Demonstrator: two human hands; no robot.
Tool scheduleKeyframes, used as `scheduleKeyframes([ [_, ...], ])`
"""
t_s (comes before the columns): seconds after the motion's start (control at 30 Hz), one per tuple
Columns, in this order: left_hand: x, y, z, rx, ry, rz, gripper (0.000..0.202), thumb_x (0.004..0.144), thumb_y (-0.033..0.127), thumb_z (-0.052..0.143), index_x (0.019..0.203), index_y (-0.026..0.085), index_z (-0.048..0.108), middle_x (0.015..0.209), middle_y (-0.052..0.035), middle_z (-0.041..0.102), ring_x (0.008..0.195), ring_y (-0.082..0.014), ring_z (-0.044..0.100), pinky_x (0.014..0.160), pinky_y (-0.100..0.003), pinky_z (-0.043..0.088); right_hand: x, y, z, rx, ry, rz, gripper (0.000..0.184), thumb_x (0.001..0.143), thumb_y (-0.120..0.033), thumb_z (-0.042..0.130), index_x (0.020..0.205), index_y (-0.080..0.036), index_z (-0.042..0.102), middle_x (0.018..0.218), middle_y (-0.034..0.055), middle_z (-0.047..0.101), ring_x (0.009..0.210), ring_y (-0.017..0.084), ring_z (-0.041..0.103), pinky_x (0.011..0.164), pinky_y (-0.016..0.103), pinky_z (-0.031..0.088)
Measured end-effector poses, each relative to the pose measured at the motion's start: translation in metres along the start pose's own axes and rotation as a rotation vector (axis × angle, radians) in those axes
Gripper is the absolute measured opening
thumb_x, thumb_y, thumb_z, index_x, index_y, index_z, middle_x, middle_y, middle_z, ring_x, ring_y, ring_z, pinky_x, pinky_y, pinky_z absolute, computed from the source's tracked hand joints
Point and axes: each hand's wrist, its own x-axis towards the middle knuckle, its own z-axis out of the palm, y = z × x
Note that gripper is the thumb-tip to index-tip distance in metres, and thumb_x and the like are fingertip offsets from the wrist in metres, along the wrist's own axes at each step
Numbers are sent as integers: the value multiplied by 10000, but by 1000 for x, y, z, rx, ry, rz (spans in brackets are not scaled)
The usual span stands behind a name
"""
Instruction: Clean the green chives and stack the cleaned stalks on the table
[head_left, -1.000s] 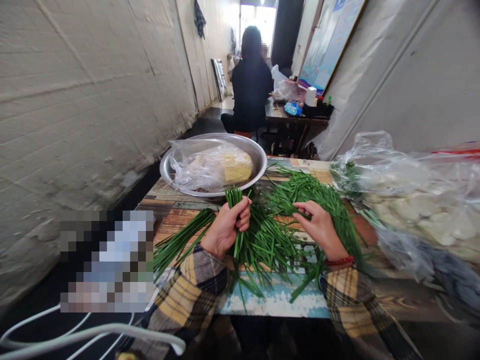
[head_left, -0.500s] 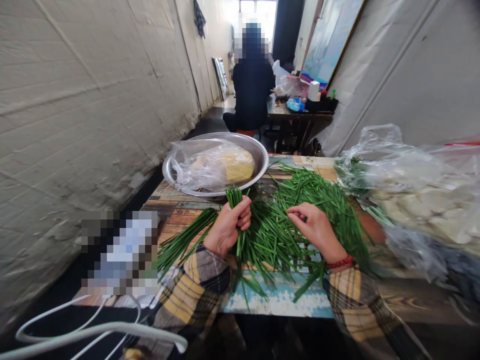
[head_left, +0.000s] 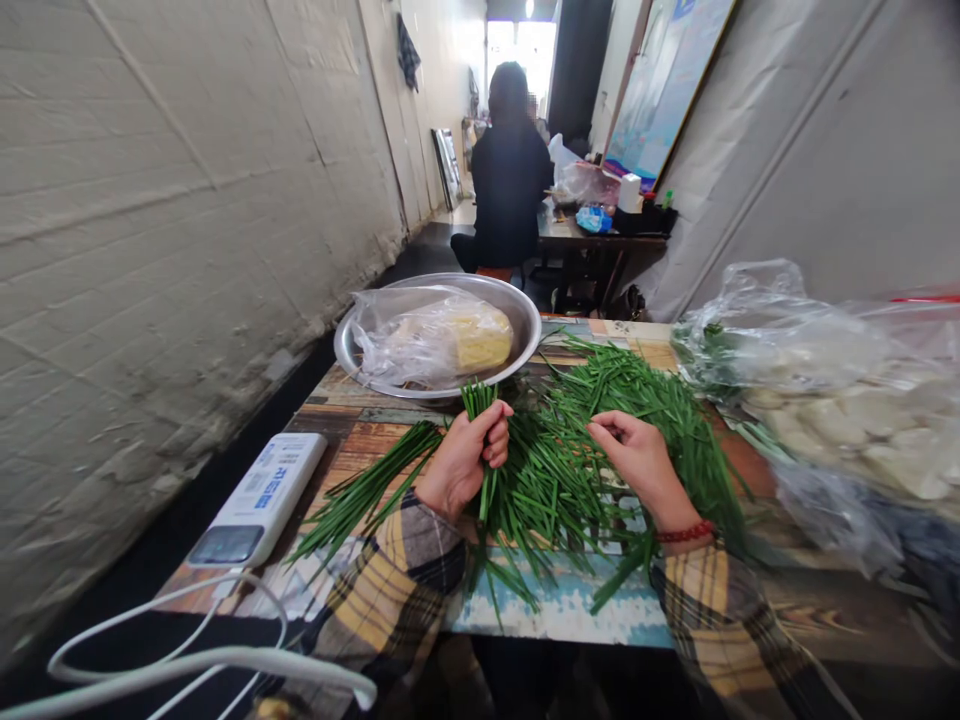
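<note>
— Shifted slightly toward left hand over the past second: right hand. Otherwise same layout, view slid a little. State of both?

— Left: curled tight round bunch of long green leaves, chive-like, tops poking out above thumb, lower lengths running down into heap below. Right: thumb and forefinger drawn close together, other fingers bent; cannot tell whether nipping a leaf.

— And around the hands?

— Between and below both: loose heap, merging with spread pile just beyond right hand. Just left of left hand: aligned bundle, lying flat on table.

— Best handling of the held bunch?

— Judgement: keep left grip firm without crushing; hold tops level; pinch stray leaves singly, near one end; lift rather than drag from heap, probably tangled.

— Containers?

— Beyond left hand: metal basin, holding clear plastic bag and yellow mass, probably inside bag, identity unclear. Right of right hand, well apart: larger clear bag with pale rounded pieces, too blurred to name. At its near-hand edge: more greens; cannot tell whether inside or behind.
</note>
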Motion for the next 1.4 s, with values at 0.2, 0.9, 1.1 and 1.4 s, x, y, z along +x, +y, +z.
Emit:
scheduleKeyframes([
  [0.2, -1, 1, 0, -9, 3, -6, 275, 761, 388, 654, 790, 137, 546, 524, 82, 327, 392, -24, 279, 365, -161, 228, 0, 2, -8, -194, 87, -51, 302, 837, -395, 499, 884, -170, 694, 832, 69, 686, 749, 205, 604, 707, 322, 453],
  [0.9, -1, -1, 0, 6, -1, 1, 295, 747, 406, 665, 793, 138, 549, 526, 85, 319, 394, -25, 281, 368, -163, 236, -1, 0, 2, -118, -90, -123, 183, 828, -340, 505, 807, -204, 625, 793, 28, 654, 758, 181, 592, 718, 303, 437],
  [1.1, -1, -1, 1, 8, -3, 2, 291, 755, 406, 656, 788, 139, 544, 530, 85, 308, 397, -27, 274, 366, -165, 233, -3, -5, 3, 177, -109, 13, 237, 805, -394, 527, 872, -185, 617, 777, 34, 665, 725, 182, 624, 685, 305, 479],
  [1.4, -1, -1, 0, 18, -10, 1, 293, 751, 410, 658, 788, 139, 554, 531, 83, 312, 401, -25, 273, 371, -162, 236, 3, 4, -8, 183, 137, 81, 273, 786, -422, 563, 922, -194, 621, 816, 58, 676, 765, 204, 635, 730, 342, 485],
])
